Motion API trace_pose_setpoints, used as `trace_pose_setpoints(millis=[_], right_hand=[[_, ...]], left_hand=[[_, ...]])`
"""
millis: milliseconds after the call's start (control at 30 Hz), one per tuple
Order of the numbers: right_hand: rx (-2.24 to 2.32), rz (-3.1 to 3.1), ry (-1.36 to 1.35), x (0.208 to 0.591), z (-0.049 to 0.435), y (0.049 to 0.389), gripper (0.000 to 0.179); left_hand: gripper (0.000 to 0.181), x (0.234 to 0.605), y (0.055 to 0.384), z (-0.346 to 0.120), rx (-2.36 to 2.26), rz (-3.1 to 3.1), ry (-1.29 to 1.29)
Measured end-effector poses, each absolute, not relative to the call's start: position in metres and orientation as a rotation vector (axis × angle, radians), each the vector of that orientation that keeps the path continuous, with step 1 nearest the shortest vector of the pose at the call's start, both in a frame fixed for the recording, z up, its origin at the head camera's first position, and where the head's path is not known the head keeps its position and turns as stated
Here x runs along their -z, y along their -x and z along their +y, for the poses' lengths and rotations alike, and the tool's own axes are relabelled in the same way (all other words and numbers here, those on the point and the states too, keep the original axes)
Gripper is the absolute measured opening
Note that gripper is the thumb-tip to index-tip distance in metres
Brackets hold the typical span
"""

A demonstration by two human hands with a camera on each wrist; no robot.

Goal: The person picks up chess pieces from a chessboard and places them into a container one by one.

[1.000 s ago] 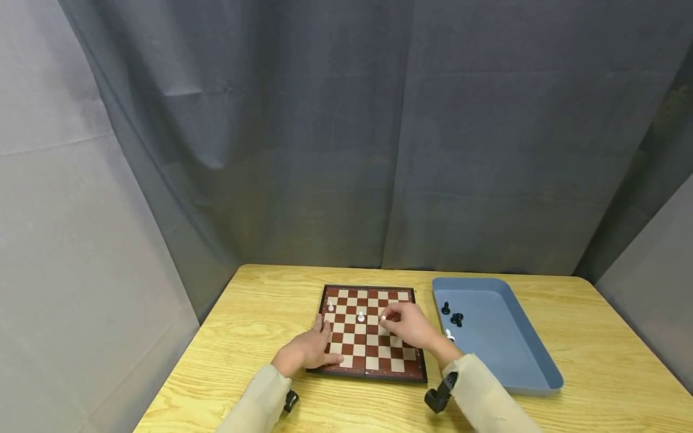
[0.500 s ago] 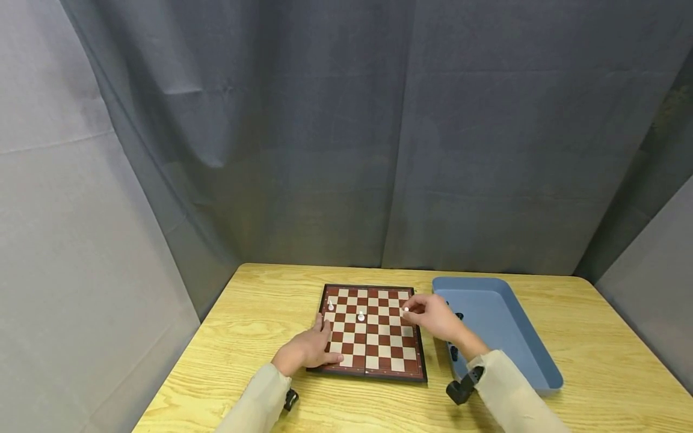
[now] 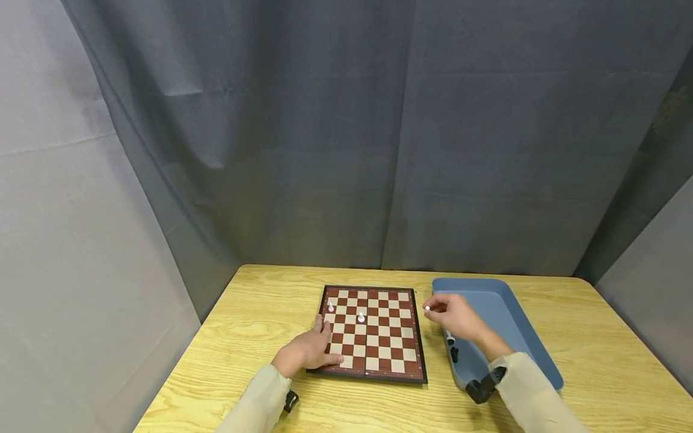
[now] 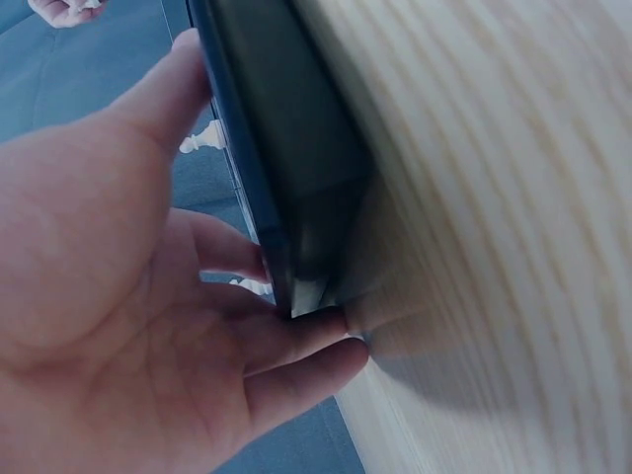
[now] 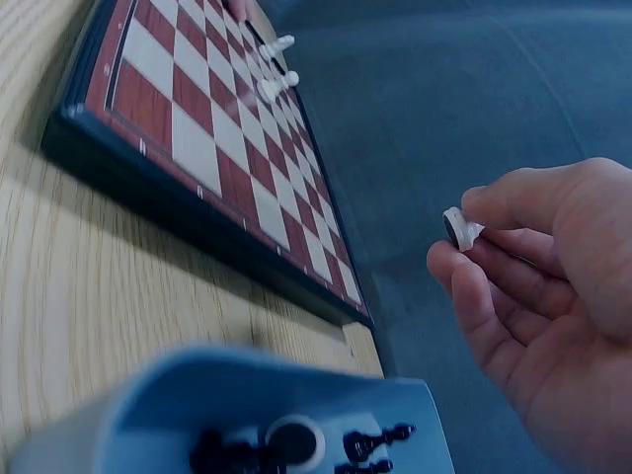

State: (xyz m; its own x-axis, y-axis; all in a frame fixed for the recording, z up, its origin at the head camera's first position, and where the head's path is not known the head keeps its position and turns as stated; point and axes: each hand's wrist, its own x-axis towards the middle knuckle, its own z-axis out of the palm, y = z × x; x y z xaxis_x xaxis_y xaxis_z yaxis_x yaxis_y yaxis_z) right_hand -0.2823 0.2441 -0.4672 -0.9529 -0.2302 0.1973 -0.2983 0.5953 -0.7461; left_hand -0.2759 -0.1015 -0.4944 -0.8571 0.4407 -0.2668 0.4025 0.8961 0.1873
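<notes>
My right hand (image 3: pixel 457 316) pinches a small white chess piece (image 5: pixel 461 229) between thumb and fingertips, its dark round base showing in the right wrist view. That hand is over the left side of the blue tray (image 3: pixel 495 300), to the right of the chessboard (image 3: pixel 392 337). Spread over the board's near left corner, my left hand (image 3: pixel 310 350) touches its edge; in the left wrist view the thumb (image 4: pixel 173 89) lies along one side and fingers reach round the corner. A white chess piece (image 3: pixel 331 307) stands near the board's left edge, and a white pawn (image 3: pixel 361 317) stands close to the middle seam.
Inside the tray, partly hidden by my right arm, lie black chess pieces (image 5: pixel 367 441) and a white piece (image 3: pixel 450 338). Board and tray rest on a wooden table (image 3: pixel 260 300). Grey curtains (image 3: pixel 325 180) hang behind it.
My right hand has carried the white chess piece rightward from above the board's right half to the tray's left side. The left hand and the two pieces on the board have stayed put.
</notes>
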Motion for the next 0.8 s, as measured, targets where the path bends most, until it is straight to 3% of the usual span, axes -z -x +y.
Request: trace_pose_setpoints(millis=[800], right_hand=[[-1.196,-2.809,-0.317,0.477,0.299,0.276,0.010]], left_hand=[[0.090,0.493,0.275,-0.105,-0.210,2.738,-0.634]])
